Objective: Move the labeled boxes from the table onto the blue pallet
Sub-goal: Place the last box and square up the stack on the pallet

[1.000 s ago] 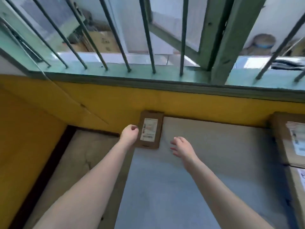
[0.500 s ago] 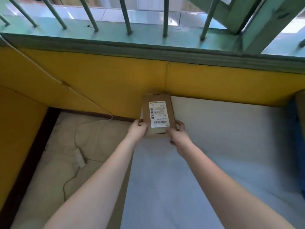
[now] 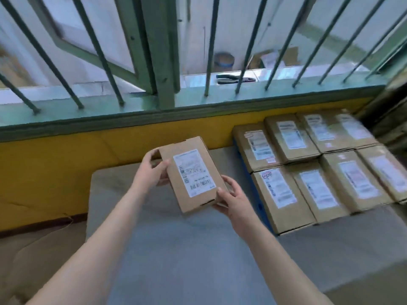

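Above the grey table top [image 3: 176,249], a small brown cardboard box [image 3: 193,172] with a white printed label is held clear of the surface, its long axis tilted from about 11 o'clock to 5 o'clock. Left hand [image 3: 152,170]: fingers and thumb curled round the box's far left corner. Right hand [image 3: 231,199]: clamped on the near right corner, thumb on the labelled top and fingers beneath. Both bare forearms enter from 6 o'clock.

At 3 o'clock of the held box, seven labeled boxes [image 3: 312,170] lie flat, packed edge to edge in two rows, labels upward; their print is too blurred to read. A strip of the blue pallet [image 3: 253,183] shows along the left edge of this group, just beside the table top.

Surface: matte grey, running from the near edge to the yellow wall [image 3: 66,168] at 12 o'clock. At 9 o'clock the table ends, and a lower brown cardboard-covered floor [image 3: 39,249] lies below it, bordered by a dark skirting line.

Room: a green window sill [image 3: 110,115] caps the yellow wall, with slanted green metal bars [image 3: 97,51] rising from it and a thick green frame post at 12 o'clock. On the white ledge behind the bars rests a pair of pliers [image 3: 233,78]; farther back stands a round container, blurred.
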